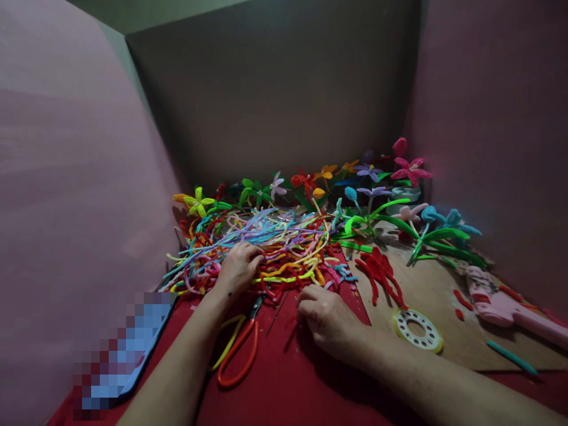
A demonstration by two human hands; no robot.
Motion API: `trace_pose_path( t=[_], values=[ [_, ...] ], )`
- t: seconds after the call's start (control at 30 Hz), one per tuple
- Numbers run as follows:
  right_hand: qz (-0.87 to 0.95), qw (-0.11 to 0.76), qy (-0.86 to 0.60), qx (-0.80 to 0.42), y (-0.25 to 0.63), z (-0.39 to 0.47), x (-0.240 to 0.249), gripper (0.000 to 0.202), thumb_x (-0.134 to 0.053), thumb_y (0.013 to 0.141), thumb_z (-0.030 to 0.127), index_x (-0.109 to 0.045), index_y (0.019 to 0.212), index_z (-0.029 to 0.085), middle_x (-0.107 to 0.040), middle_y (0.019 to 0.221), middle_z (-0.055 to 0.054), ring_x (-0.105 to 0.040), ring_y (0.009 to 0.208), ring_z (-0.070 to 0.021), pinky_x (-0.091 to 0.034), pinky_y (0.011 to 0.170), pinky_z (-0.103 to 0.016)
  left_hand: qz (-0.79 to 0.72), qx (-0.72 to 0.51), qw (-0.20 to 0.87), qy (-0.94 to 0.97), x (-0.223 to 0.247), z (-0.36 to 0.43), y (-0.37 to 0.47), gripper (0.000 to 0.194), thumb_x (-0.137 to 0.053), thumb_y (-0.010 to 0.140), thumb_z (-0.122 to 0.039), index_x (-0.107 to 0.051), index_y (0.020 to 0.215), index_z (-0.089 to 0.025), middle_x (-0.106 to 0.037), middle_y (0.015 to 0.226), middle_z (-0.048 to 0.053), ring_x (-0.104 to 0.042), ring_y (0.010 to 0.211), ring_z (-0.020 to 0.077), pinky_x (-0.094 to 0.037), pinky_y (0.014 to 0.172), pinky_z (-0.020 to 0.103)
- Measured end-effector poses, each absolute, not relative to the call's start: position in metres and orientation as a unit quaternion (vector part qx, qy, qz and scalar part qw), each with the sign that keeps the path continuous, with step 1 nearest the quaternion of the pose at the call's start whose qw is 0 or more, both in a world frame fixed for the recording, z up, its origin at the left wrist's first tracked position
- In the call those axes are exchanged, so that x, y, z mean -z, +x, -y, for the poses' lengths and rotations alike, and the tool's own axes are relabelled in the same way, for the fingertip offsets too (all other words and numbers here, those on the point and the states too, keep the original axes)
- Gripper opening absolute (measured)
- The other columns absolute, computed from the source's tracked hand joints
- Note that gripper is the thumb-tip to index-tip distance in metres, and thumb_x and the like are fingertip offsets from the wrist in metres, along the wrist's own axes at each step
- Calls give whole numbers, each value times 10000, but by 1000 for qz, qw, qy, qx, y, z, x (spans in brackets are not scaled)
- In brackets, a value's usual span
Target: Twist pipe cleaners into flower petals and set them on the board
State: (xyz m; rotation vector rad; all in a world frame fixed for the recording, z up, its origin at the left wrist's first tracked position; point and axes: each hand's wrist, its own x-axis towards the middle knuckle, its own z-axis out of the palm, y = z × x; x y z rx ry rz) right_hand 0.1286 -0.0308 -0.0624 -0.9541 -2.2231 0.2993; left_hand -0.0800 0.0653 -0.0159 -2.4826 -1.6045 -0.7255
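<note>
My left hand (239, 264) rests at the front of a tangled heap of coloured pipe cleaners (284, 251), its fingers curled together. What they grip, if anything, is hidden by the hand and the strands. Over the red cloth to the right, my right hand (327, 316) is closed, knuckles up. Its fingertips face left and down, and whatever is in them cannot be made out. Between my forearms lie scissors (248, 349) with red and yellow handles. A bundle of red pipe-cleaner loops (380, 273) lies on the brown board beyond my right hand.
Pipe-cleaner flowers (326, 173) line the back. The brown board (448, 296) on the right bears a white tape roll (418, 331), a pink glue gun (501, 305) and a teal pipe-cleaner piece (512, 357). A phone-like blue slab (133, 355), partly pixelated, lies left. Walls enclose three sides.
</note>
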Motion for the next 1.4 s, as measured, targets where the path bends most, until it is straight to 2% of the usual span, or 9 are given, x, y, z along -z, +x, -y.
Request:
trace_pose_path(
  t=[0.17,0.37,0.5,0.63,0.77,1.0,1.27,1.33,1.4],
  values=[
    [854,348,-366,-124,128,32,64,227,-464,628,-41,-590,629,148,-574,724,-47,-507,681,-127,-388,597,-219,516,203,61,-830,19,-63,-80,157,-507,784,-257,-647,735,-207,-618,815,42,-524,816,182,-401,759,312],
    [843,386,-351,-131,129,33,64,247,-419,698,-22,-574,632,159,-569,722,-48,-518,694,-128,-415,616,-224,515,221,73,-825,15,-50,-75,180,-488,749,-123,-645,749,-212,-642,854,29,-542,840,183,-386,762,325],
    [826,426,-350,-118,129,35,61,244,-400,735,1,-576,776,166,-589,750,-54,-540,721,-147,-443,638,-252,498,228,91,-831,6,-42,-71,329,-459,725,-59,-629,942,-239,-619,1005,24,-540,922,183,-376,805,332],
    [803,456,-366,-113,129,37,59,257,-416,767,37,-541,945,173,-633,857,-65,-591,794,-156,-481,701,-269,563,293,137,-760,-8,-52,-74,305,-467,790,-187,-578,1075,-196,-559,1094,74,-488,1027,211,-367,889,339],
    [801,456,-374,-100,128,37,59,254,-432,794,71,-537,997,181,-652,912,-67,-619,840,-157,-500,726,-268,643,232,127,-719,0,-70,-78,445,-507,792,-290,-489,1208,-135,-502,1187,160,-441,1084,296,-358,885,426],
    [812,445,-363,-101,129,37,60,209,-438,805,88,-565,939,185,-655,869,-63,-627,806,-154,-514,695,-264,609,187,93,-765,31,-67,-69,341,-471,827,-268,-526,1153,-186,-545,1152,119,-485,1038,244,-380,858,375],
    [810,450,-361,-103,128,37,60,193,-444,805,85,-570,919,179,-654,836,-59,-625,777,-147,-509,678,-254,690,266,172,-651,-19,-72,-116,356,-402,842,-313,-532,1128,-146,-537,1147,168,-433,1096,320,-328,892,466],
    [810,450,-362,-106,128,37,61,191,-446,804,84,-570,919,175,-651,839,-61,-620,784,-150,-506,682,-259,749,226,141,-607,-28,-80,-133,437,-412,826,-365,-492,1185,-128,-527,1156,201,-456,1084,354,-360,844,487],
    [807,450,-364,-113,127,37,60,194,-444,803,83,-571,918,174,-646,839,-62,-614,783,-151,-503,684,-264,742,193,103,-634,-29,-86,-142,454,-471,789,-419,-527,1143,-141,-589,1061,177,-534,992,328,-411,784,438]
  ],
)
